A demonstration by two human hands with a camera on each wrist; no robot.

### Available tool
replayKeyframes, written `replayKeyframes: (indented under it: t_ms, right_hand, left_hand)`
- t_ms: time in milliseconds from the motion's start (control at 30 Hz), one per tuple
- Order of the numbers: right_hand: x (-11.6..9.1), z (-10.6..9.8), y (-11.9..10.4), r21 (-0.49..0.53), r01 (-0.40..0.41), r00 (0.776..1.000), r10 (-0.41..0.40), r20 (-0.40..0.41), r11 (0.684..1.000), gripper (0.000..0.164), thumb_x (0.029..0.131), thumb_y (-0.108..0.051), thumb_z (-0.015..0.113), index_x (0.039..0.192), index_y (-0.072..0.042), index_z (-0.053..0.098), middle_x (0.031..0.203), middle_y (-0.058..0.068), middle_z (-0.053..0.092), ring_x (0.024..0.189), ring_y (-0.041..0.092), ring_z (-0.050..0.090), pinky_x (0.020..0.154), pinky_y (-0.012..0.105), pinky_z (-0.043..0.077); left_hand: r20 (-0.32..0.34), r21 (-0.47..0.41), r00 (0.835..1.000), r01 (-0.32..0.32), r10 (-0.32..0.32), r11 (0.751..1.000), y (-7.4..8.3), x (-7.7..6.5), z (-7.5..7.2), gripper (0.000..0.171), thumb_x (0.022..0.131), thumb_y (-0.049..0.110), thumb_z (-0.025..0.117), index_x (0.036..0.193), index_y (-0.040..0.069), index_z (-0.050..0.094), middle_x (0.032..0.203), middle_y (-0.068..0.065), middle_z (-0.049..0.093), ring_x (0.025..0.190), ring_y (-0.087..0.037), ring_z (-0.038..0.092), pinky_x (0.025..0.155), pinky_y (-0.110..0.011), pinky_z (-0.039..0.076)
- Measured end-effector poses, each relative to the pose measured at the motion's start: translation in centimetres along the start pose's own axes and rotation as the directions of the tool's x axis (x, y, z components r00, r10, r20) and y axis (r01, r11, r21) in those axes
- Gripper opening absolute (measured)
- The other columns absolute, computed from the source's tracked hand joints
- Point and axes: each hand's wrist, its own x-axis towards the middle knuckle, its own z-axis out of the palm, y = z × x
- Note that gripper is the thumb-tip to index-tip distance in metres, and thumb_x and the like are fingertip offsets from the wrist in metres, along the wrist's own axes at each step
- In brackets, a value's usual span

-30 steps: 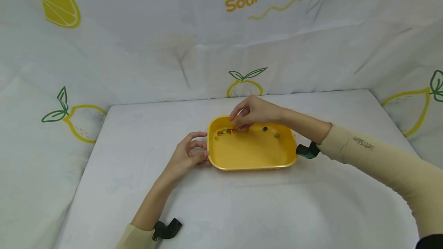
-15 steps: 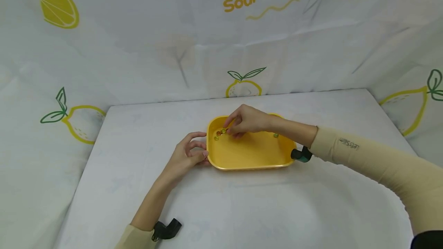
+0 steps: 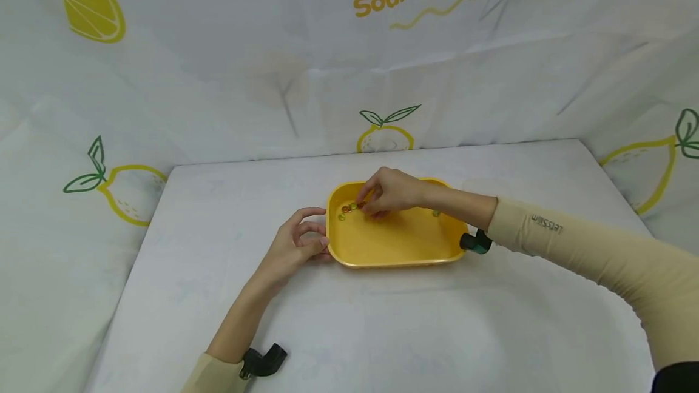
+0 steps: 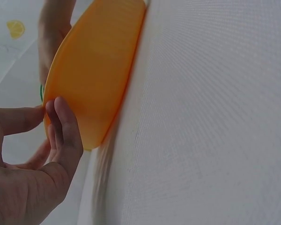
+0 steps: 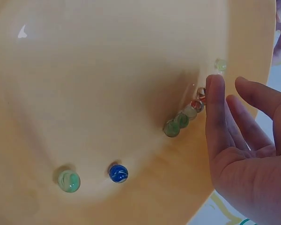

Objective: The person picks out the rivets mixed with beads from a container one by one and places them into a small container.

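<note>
A yellow tray (image 3: 398, 247) lies on the white table with glass marbles inside. My left hand (image 3: 297, 238) touches the tray's left end; in the left wrist view its fingers (image 4: 68, 131) rest at the rim and outer wall. My right hand (image 3: 395, 190) reaches over the far rim, fingertips down among the marbles. In the right wrist view, straight fingers (image 5: 215, 112) lie right beside a slanting row of green and reddish marbles (image 5: 181, 120), partly hiding it; a gap shows between finger and thumb. A pale yellow-green marble (image 5: 220, 64) sits past the fingertips.
A blue marble (image 5: 118, 173) and a pale green marble (image 5: 69, 181) lie apart from the row in the tray. The white table (image 3: 229, 199) reaches a cloth backdrop (image 3: 246, 77) printed with lemons.
My right hand has moved left and lower in the tray, now covering the blue marble in the head view; over the last half second it barely shifts. My left hand stays at the tray.
</note>
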Motion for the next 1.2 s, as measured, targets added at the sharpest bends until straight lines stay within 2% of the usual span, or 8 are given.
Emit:
replayKeyframes:
  t_ms: [200, 467, 633, 833, 1200]
  right_hand:
    - [0.1, 0.0, -0.4, -0.020, 0.006, 1.000, -0.006, 0.013, 1.000, 0.026, 0.098, -0.004, 0.076, 0.122, 0.006, 0.077, 0.104, 0.021, 0.084, 0.077, 0.015, 0.080, 0.076, 0.034, 0.071]
    - [0.7, 0.3, -1.0, -0.055, 0.034, 0.999, -0.033, 0.021, 0.998, 0.029, 0.098, -0.005, 0.076, 0.126, 0.005, 0.076, 0.102, 0.018, 0.084, 0.077, 0.019, 0.080, 0.074, 0.028, 0.069]
    - [1.3, 0.5, -1.2, -0.089, 0.049, 0.998, -0.046, 0.033, 0.995, 0.029, 0.099, -0.004, 0.075, 0.126, 0.005, 0.076, 0.101, 0.018, 0.084, 0.075, 0.018, 0.078, 0.073, 0.026, 0.068]
    - [1.7, 0.9, -1.1, -0.081, 0.036, 0.999, -0.032, 0.043, 0.996, 0.026, 0.100, -0.001, 0.073, 0.125, 0.005, 0.077, 0.106, 0.019, 0.083, 0.076, 0.015, 0.077, 0.075, 0.026, 0.068]
    - [1.9, 1.4, -1.2, -0.123, 0.047, 0.998, -0.043, 0.036, 0.991, 0.022, 0.100, -0.001, 0.072, 0.121, 0.003, 0.078, 0.099, 0.017, 0.083, 0.071, 0.014, 0.073, 0.067, 0.018, 0.062]
  left_hand:
    - [0.005, -0.006, 1.000, 0.000, 0.000, 1.000, 0.1, 0.0, 0.0, 0.062, 0.101, 0.000, 0.069, 0.157, 0.012, 0.045, 0.123, -0.018, 0.061, 0.091, -0.017, 0.078, 0.089, -0.039, 0.071]
    - [0.005, -0.015, 1.000, 0.003, -0.003, 1.000, 0.2, 0.1, 0.1, 0.062, 0.100, 0.000, 0.069, 0.157, 0.012, 0.045, 0.121, -0.016, 0.060, 0.090, -0.018, 0.078, 0.088, -0.039, 0.071]
    - [0.001, -0.028, 1.000, 0.002, -0.002, 1.000, 0.1, 0.1, 0.1, 0.062, 0.100, -0.001, 0.069, 0.156, 0.012, 0.045, 0.119, -0.014, 0.060, 0.089, -0.018, 0.077, 0.087, -0.039, 0.071]
    - [0.004, -0.035, 1.000, 0.006, -0.006, 0.999, 0.0, 0.1, 0.1, 0.063, 0.099, -0.002, 0.069, 0.156, 0.011, 0.045, 0.118, -0.014, 0.060, 0.087, -0.018, 0.077, 0.087, -0.038, 0.071]
    - [-0.004, -0.022, 1.000, 0.008, -0.008, 1.000, -0.1, 0.1, -0.1, 0.062, 0.099, -0.002, 0.068, 0.156, 0.011, 0.046, 0.116, -0.010, 0.061, 0.085, -0.020, 0.076, 0.085, -0.035, 0.071]
